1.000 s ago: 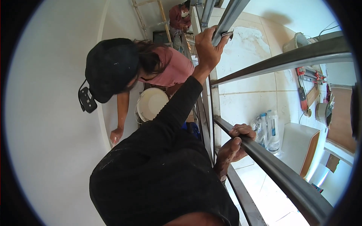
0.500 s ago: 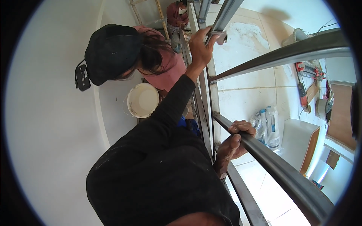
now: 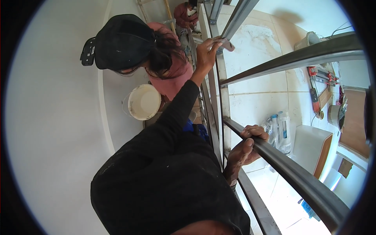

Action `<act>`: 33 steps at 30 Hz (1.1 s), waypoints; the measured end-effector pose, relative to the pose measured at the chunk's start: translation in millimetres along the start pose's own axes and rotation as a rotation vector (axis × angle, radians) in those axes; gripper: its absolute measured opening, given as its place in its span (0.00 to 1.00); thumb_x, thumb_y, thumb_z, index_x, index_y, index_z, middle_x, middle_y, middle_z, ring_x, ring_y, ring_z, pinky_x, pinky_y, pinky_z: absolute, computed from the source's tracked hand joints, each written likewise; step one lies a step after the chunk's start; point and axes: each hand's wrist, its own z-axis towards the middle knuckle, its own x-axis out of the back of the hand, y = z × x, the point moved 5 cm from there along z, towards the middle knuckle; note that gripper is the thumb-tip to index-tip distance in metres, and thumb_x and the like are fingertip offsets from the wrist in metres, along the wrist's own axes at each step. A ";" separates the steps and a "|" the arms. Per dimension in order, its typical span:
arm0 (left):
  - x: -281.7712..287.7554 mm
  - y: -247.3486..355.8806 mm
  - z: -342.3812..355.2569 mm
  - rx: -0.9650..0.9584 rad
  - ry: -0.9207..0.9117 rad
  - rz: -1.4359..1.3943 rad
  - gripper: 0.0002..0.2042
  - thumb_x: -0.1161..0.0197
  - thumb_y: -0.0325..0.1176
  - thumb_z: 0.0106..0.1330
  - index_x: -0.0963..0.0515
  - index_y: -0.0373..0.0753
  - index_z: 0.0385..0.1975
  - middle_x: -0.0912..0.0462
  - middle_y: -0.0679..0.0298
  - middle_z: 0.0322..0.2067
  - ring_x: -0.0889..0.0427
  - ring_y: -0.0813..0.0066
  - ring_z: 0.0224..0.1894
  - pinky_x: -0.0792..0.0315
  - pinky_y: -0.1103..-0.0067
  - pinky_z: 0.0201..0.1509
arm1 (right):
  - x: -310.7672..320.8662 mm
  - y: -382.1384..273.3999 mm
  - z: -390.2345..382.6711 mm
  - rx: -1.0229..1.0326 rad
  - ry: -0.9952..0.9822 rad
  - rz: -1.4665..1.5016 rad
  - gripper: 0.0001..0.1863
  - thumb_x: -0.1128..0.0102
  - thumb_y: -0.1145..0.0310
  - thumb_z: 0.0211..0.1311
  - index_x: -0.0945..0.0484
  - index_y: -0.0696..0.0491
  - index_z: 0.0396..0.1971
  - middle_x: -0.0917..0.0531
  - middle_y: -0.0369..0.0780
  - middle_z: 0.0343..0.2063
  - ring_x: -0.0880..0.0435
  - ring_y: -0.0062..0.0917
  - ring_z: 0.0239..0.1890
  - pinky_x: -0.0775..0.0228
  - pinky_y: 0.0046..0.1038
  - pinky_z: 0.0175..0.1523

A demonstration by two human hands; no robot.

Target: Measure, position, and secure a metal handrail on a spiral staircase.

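My left hand (image 3: pixel 206 51) reaches out at the end of a black sleeve, shut on a small flat grey tool (image 3: pixel 226 44) held against an upright scaffold pole (image 3: pixel 239 19). My right hand (image 3: pixel 246 148) is wrapped around a dark round metal rail (image 3: pixel 297 178) that runs toward the lower right. My black-clad torso fills the lower middle. Below me a person in a black cap (image 3: pixel 121 41) and pink shirt stands by a white bucket (image 3: pixel 143 102), close to a white wall (image 3: pixel 47 117).
Another grey rail (image 3: pixel 297 56) crosses the upper right. Far below lie a tiled floor (image 3: pixel 254 94), water bottles (image 3: pixel 282 131), a white box (image 3: pixel 311 147) and a red tile cutter (image 3: pixel 319 84). A third person (image 3: pixel 187 13) is by a wooden ladder at the top.
The person in the cap has shifted right, nearer my left arm, and the bucket with them. My left hand has slid slightly down the pole. My right hand still grips the rail.
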 end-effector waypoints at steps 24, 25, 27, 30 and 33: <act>-43.7 71.6 10.1 -0.387 0.145 0.361 0.12 0.27 0.32 0.65 0.19 0.35 0.43 0.13 0.57 0.29 0.12 0.68 0.31 0.21 0.75 0.37 | -0.6 -1.5 2.6 -0.020 0.018 -0.013 0.22 0.29 0.55 0.63 0.29 0.55 0.39 0.27 0.37 0.29 0.30 0.23 0.33 0.36 0.26 0.42; -40.0 73.1 7.8 -0.330 0.118 0.361 0.12 0.27 0.32 0.65 0.19 0.35 0.44 0.12 0.57 0.29 0.10 0.69 0.33 0.20 0.75 0.38 | -1.4 -1.9 2.2 -0.004 -0.005 -0.037 0.21 0.31 0.55 0.65 0.28 0.56 0.40 0.27 0.37 0.29 0.30 0.22 0.33 0.36 0.25 0.41; -43.8 81.5 16.2 -0.379 0.125 0.356 0.12 0.27 0.32 0.65 0.19 0.35 0.44 0.12 0.57 0.30 0.10 0.69 0.33 0.20 0.75 0.38 | -0.3 1.4 3.5 0.023 -0.032 -0.075 0.20 0.33 0.54 0.67 0.27 0.57 0.41 0.28 0.37 0.29 0.30 0.21 0.33 0.36 0.25 0.40; -50.3 104.3 25.8 -0.456 0.122 0.332 0.14 0.26 0.31 0.63 0.19 0.35 0.45 0.11 0.56 0.30 0.10 0.65 0.31 0.20 0.74 0.37 | -1.5 -0.6 2.7 0.012 -0.028 -0.058 0.20 0.33 0.54 0.67 0.27 0.57 0.41 0.28 0.37 0.29 0.30 0.22 0.32 0.36 0.26 0.40; -55.8 108.1 25.4 -0.441 0.141 0.353 0.14 0.26 0.31 0.61 0.19 0.35 0.44 0.12 0.55 0.30 0.11 0.58 0.31 0.20 0.71 0.37 | 0.5 -1.2 2.2 0.009 -0.008 -0.051 0.20 0.33 0.55 0.67 0.28 0.57 0.41 0.28 0.36 0.29 0.30 0.22 0.32 0.36 0.26 0.40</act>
